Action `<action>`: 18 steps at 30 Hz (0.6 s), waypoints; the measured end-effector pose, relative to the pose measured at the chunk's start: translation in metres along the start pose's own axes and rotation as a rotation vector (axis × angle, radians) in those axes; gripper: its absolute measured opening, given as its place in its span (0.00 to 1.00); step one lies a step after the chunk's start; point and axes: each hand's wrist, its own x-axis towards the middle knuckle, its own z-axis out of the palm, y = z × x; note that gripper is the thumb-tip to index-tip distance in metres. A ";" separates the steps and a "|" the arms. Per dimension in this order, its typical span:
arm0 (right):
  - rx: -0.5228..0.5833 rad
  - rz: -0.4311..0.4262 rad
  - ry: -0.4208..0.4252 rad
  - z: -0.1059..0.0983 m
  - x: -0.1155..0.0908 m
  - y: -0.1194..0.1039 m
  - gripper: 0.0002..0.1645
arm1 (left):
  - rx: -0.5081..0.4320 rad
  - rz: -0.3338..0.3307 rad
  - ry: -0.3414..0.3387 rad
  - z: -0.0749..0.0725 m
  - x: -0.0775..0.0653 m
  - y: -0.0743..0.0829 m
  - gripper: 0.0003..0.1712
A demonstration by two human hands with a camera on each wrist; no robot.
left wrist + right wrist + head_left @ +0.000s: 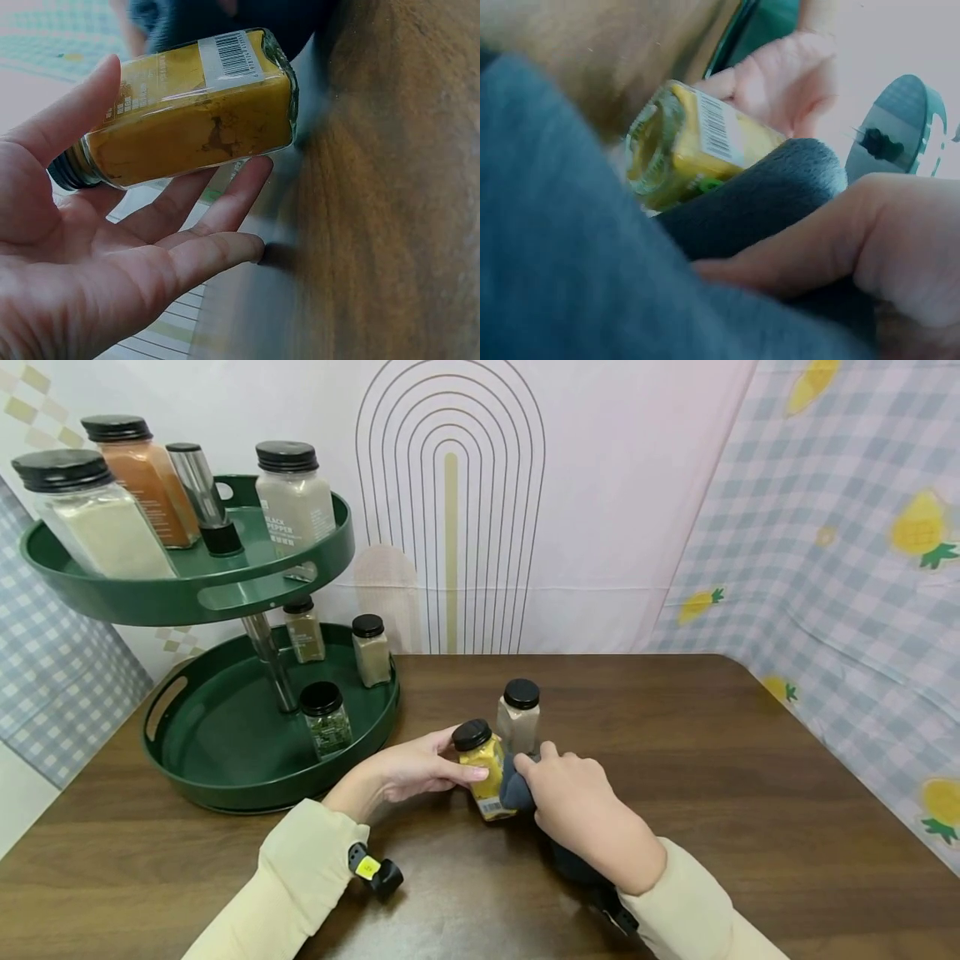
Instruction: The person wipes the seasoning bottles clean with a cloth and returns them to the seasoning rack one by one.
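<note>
Black-lidded glass jars (pixel 101 531): eight; three on each level of the green two-tier tray (pixel 225 727).
Yellow-powder jar (pixel 489 788): tilted above brown wooden table (pixel 712 760), pinched by left hand (pixel 423 768); barcode.
Right hand (pixel 573 797): grips grey-blue cloth (pixel 515 787), partly hiding pale-powder jar (pixel 519 723).
Upper-level label (pixel 281 529): "BLACK PEPPER".

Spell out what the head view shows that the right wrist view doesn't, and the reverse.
Only the head view: the black lid of the yellow jar, the pale jar standing just behind it, and the arch pattern on the backdrop.

Only the right wrist view: the yellow jar's glass base, turned toward that camera.

Both: the yellow jar with its barcode label, the left hand at it, the right hand holding a grey-blue cloth, the brown tabletop and the green stand.
</note>
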 end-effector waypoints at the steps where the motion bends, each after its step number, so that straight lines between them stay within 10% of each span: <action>1: -0.007 0.004 -0.013 0.001 0.000 -0.001 0.22 | 0.000 0.001 -0.003 0.000 0.000 0.000 0.39; 18: 0.007 -0.044 -0.055 -0.005 -0.002 0.017 0.18 | 0.017 0.036 -0.104 0.000 0.000 0.000 0.39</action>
